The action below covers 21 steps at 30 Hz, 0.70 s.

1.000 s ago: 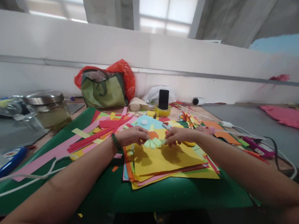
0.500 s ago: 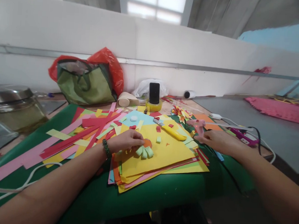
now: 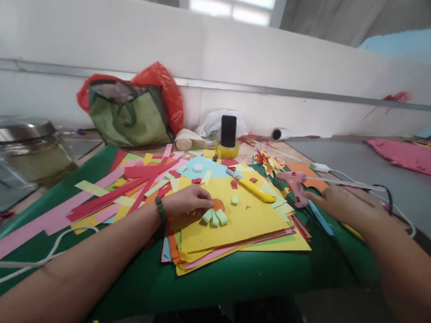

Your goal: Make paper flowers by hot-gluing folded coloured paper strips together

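My left hand (image 3: 189,202) is closed in a pinch at the edge of an orange paper disc (image 3: 218,205). Pale green paper loops (image 3: 215,217) fan out from the disc's near side like petals. Both lie over a stack of yellow paper (image 3: 240,231). My right hand (image 3: 347,203) is beside a pink glue gun (image 3: 296,185), apart from its handle, thumb stretched toward it and nothing seen in the hand. A yellow box cutter (image 3: 255,189) rests on the stack, near a small pale green piece (image 3: 234,200).
Coloured paper strips (image 3: 126,185) spread at the left, before a glass jar (image 3: 26,155) and a green bag (image 3: 130,119). A phone (image 3: 228,131) stands on a yellow tape roll (image 3: 228,150). A white cable (image 3: 55,242) runs under my left forearm. A paper-strip flower (image 3: 268,162) lies behind the glue gun.
My right hand has let go of the glue gun and moved right, away from its handle. My left hand keeps its pinch on the orange disc. The view has shifted slightly.
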Each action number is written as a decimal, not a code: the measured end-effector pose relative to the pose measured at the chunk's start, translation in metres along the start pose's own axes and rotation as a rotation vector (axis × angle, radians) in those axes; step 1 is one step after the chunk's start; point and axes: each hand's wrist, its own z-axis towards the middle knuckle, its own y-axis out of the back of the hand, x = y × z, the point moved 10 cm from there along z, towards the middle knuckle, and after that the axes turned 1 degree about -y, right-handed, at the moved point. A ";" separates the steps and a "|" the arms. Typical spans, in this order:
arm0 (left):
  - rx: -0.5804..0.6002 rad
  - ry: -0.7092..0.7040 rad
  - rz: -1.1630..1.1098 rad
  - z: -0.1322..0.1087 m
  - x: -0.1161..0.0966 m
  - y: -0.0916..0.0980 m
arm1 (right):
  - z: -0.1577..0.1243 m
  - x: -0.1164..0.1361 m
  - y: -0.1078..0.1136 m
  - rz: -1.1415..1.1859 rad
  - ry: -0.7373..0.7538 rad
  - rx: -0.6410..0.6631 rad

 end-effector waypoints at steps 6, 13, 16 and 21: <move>0.009 -0.040 0.002 0.002 -0.002 0.000 | 0.024 -0.005 -0.024 0.468 0.006 0.050; -0.063 -0.020 0.041 0.005 0.003 0.002 | 0.031 0.007 -0.043 0.865 -0.057 0.142; -0.112 -0.008 0.097 0.003 0.001 0.002 | 0.028 -0.012 -0.025 0.877 -0.164 0.004; -0.276 -0.084 0.223 -0.003 -0.012 0.008 | -0.005 -0.028 0.021 0.874 -0.326 -0.183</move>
